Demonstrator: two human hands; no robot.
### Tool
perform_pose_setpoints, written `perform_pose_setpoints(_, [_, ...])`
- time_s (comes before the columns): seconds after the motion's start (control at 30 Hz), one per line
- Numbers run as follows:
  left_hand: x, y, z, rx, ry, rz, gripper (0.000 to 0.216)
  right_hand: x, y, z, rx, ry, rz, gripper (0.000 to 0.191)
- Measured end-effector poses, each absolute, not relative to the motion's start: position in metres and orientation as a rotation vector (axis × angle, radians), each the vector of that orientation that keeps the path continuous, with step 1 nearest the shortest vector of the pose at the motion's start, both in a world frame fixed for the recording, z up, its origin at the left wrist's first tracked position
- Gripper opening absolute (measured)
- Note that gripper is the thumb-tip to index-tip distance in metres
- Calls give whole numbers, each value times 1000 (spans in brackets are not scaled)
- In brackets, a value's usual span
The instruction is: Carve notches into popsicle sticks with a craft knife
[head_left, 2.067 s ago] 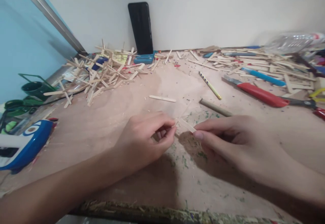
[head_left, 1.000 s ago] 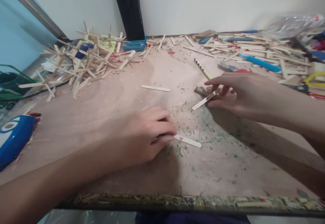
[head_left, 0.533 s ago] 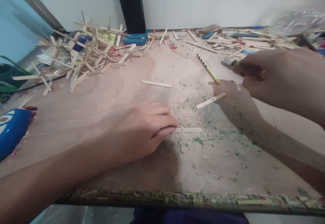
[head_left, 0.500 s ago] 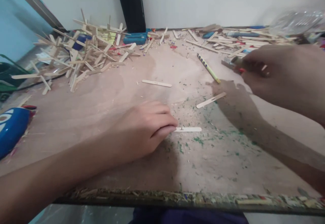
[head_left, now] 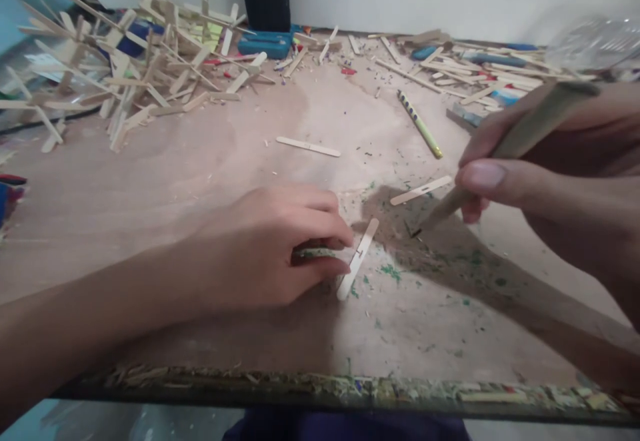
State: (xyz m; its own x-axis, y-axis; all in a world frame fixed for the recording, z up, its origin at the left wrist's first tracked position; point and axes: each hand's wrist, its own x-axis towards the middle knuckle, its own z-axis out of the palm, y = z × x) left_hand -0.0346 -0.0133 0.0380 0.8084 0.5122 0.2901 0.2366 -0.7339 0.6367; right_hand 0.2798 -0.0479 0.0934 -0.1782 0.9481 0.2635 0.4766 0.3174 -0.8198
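Note:
My left hand [head_left: 300, 244] rests on the board with thumb and fingers apart. Its fingertips are at the edge of a pale craft stick [head_left: 358, 260], which lies slanted and has a small dark H-shaped mark in its middle. On the right, my right hand [head_left: 540, 174] is closed around a slim greyish-brown tool [head_left: 535, 121], held like a pen. The tool's narrow dark tip points down and left, close to the board; I cannot tell its exact kind. Near that tip lies a second craft stick [head_left: 421, 191] with a slot in its middle.
Another marked craft stick [head_left: 308, 147] lies farther back, left of a yellow patterned pencil [head_left: 420, 124]. Assembled sticks pile up at back left [head_left: 150, 74]; loose sticks [head_left: 500, 77] lie at back right. A blue base [head_left: 265, 44] carries a black post. Green shavings [head_left: 390, 271] dot the board.
The craft stick at my left hand has turned from level to slanted, and the fingers have parted. My right hand has come from the back right toward the middle, with the slim tool now in clear view.

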Motion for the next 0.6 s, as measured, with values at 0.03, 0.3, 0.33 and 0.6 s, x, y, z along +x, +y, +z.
perform_pose_setpoints(0.03, [-34, -12, 38, 2421, 563, 606, 8, 277, -50, 93, -1252, -1805, 787, 24])
perform_pose_setpoints(0.3, [-34, -11, 36, 2719, 561, 463, 51, 266, -69, 93, -1336, -1788, 813, 26])
perform_pose_setpoints(0.33, [-34, -10, 36, 2748, 536, 423, 57, 266, -71, 94, -1354, -1781, 782, 25])
perform_pose_setpoints(0.6, [-31, -13, 34, 2776, 583, 511, 35, 278, -59, 96, -1329, -1683, 905, 35])
